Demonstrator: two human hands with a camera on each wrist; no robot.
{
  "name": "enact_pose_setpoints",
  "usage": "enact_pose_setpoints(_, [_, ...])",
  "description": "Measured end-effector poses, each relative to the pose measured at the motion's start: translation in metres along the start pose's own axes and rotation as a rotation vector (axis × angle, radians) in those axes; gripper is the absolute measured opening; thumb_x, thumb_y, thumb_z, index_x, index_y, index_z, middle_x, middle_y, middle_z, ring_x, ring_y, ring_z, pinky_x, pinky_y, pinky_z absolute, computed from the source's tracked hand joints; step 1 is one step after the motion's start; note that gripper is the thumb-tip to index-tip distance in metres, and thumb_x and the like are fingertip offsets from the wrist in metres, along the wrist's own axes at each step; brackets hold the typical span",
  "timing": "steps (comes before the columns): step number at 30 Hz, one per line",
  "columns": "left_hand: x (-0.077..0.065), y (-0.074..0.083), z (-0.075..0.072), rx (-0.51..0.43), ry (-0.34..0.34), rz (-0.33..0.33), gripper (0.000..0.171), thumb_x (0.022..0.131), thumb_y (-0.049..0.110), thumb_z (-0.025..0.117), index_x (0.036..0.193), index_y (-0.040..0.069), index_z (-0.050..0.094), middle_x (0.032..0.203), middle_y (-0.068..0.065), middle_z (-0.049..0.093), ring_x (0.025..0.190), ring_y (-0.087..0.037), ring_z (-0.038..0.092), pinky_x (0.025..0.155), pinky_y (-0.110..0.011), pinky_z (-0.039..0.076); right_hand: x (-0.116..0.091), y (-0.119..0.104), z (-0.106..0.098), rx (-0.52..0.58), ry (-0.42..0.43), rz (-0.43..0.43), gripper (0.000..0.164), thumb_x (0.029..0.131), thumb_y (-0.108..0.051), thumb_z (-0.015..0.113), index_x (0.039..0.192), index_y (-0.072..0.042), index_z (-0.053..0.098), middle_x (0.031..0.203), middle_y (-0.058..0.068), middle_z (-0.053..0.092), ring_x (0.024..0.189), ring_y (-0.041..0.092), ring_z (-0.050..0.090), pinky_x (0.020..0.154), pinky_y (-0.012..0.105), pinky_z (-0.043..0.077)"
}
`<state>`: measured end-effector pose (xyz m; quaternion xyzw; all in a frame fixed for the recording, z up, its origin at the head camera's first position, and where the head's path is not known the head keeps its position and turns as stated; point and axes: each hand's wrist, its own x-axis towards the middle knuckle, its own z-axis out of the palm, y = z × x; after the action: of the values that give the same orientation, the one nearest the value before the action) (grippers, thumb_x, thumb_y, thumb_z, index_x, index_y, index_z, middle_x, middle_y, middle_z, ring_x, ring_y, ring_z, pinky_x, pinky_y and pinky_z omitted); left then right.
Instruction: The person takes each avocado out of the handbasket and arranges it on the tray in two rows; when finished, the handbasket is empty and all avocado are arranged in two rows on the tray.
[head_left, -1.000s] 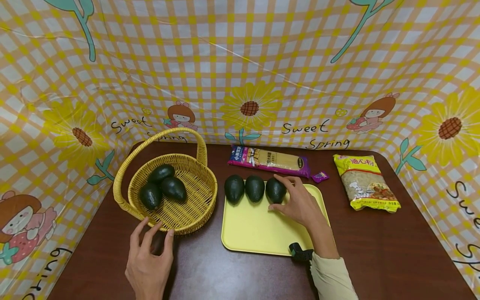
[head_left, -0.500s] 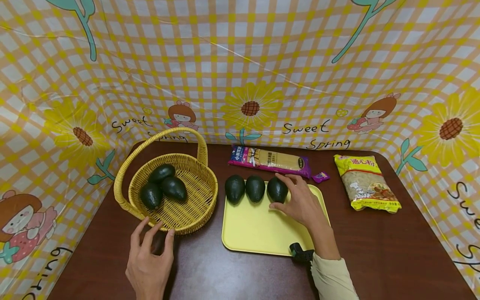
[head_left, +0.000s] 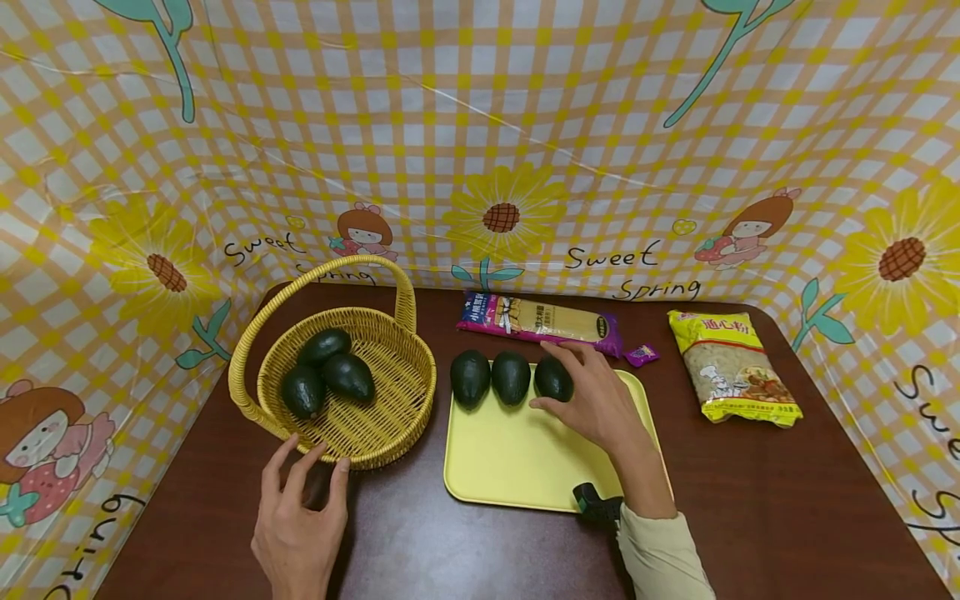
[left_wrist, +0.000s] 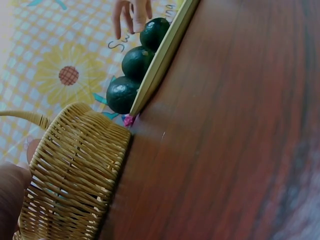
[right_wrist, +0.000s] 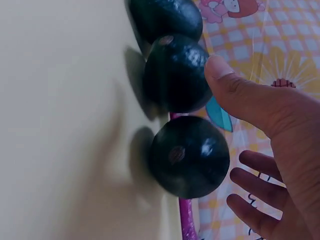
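Note:
My right hand [head_left: 600,406] hovers over the right end of the yellow tray [head_left: 517,467], its fingers spread above and beside the rightmost avocado [head_left: 552,379]. In the right wrist view, a gap shows between that avocado [right_wrist: 190,157] and the fingers, and the thumb [right_wrist: 240,92] stands clear of it. Two more dark green avocados, a middle one [head_left: 511,378] and a left one [head_left: 470,380], complete a row along the tray's far edge. My left hand [head_left: 300,521] rests its loosely bent fingertips at the near rim of the wicker basket [head_left: 397,433].
Three avocados [head_left: 348,377] lie in the basket's left half, under its tall arched handle [head_left: 300,287]. Behind the tray are a purple noodle packet [head_left: 540,321] and a small purple wrapped piece [head_left: 641,355]. A yellow pasta bag [head_left: 735,367] lies at the right.
The rightmost avocado has moved slightly right beneath my right hand. That hand has since shifted a little left, its thumb lifting away from the fruit. My left hand and the basket stay put.

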<state>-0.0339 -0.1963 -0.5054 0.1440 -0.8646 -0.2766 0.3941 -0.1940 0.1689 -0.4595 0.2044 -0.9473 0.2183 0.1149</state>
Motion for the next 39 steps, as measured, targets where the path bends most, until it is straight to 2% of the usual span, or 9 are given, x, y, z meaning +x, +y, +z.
enact_pose_setpoints(8, [0.0,0.0,0.0,0.017,-0.009,0.005,0.036,0.086,0.027,0.094,0.117,0.012,0.082,0.14,-0.014,0.068,0.063,-0.032,0.067,0.044,-0.037,0.043,0.01,-0.019,-0.003,0.054,-0.024,-0.086,0.082,0.086,-0.035,0.095,0.157,-0.016,0.057,0.148,0.018,0.057,0.133,0.04,0.059,0.095,0.059,0.056])
enact_pose_setpoints(18, [-0.001,0.002,-0.001,0.043,-0.023,-0.023,0.035,0.087,0.028,0.093,0.117,0.013,0.082,0.141,-0.012,0.068,0.064,-0.029,0.066,0.046,-0.038,0.045,0.026,-0.053,-0.005,0.105,-0.071,-0.226,0.067,0.094,-0.031,0.088,0.152,-0.013,0.062,0.146,0.015,0.059,0.133,0.032,0.06,0.1,0.051,0.056])
enact_pose_setpoints(23, [-0.002,0.003,0.001,0.045,-0.023,-0.039,0.035,0.087,0.029,0.094,0.117,0.014,0.082,0.142,-0.01,0.067,0.064,-0.029,0.066,0.046,-0.039,0.045,0.034,-0.067,0.0,0.128,-0.108,-0.285,0.063,0.097,-0.031,0.085,0.152,-0.013,0.062,0.146,0.013,0.06,0.131,0.031,0.062,0.092,0.046,0.059])
enact_pose_setpoints(28, [-0.002,0.001,0.002,0.031,-0.013,-0.024,0.036,0.087,0.029,0.093,0.118,0.014,0.082,0.142,-0.011,0.067,0.067,-0.032,0.068,0.047,-0.045,0.048,0.041,-0.082,0.007,0.143,-0.169,-0.313,0.059,0.101,-0.032,0.08,0.154,-0.016,0.06,0.148,0.011,0.059,0.125,0.027,0.065,0.083,0.04,0.059])
enact_pose_setpoints(35, [-0.002,0.0,0.002,0.025,-0.004,-0.003,0.035,0.087,0.028,0.093,0.117,0.013,0.082,0.141,-0.012,0.068,0.059,-0.026,0.063,0.045,-0.035,0.043,0.052,-0.098,0.016,0.167,-0.235,-0.367,0.057,0.104,-0.032,0.076,0.154,-0.013,0.059,0.148,0.011,0.059,0.133,0.029,0.062,0.1,0.046,0.056])
enact_pose_setpoints(39, [-0.001,-0.001,0.002,0.029,-0.003,0.002,0.035,0.088,0.028,0.093,0.117,0.012,0.082,0.14,-0.013,0.068,0.058,-0.024,0.061,0.046,-0.033,0.042,0.058,-0.105,0.021,0.192,-0.274,-0.378,0.056,0.105,-0.033,0.075,0.154,-0.012,0.059,0.149,0.009,0.059,0.133,0.027,0.062,0.102,0.046,0.056])
